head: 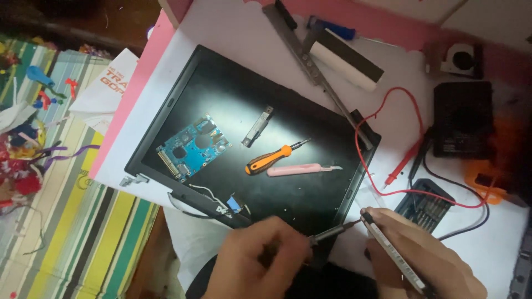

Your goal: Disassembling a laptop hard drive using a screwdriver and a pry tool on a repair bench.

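— Head view first: what do we have in our hands?

— Our left hand (252,260) is curled tight around a slim dark screwdriver (332,231), whose metal shaft points right, at the near corner of the laptop lid (310,111). Our right hand (421,254) is closed in a pen grip on a thin grey metal tool (390,252), long and flat, slanting up to the left so that its tip comes just beside the screwdriver's tip.

— And the lid itself?

— We see a glossy black rectangular panel lying flat on white paper (233,27), turned at an angle, with its near corner right under our hands. Fine pale specks dust its shiny face.

— What lies on it?

— We count a blue circuit board (194,148) with a toothed connector edge, a small silvery bracket (258,126), an orange-and-black screwdriver (271,159) with a rubbery-looking grip, and a smooth pink utility knife (302,169) just beside it.

— Around it?

— We see a long metal hinge rail (310,66) along the far edge, a red test lead (413,147) curling to a boxy black multimeter (463,119), a case of bits (424,205) near our right hand, and striped fabric (83,232) on the left.
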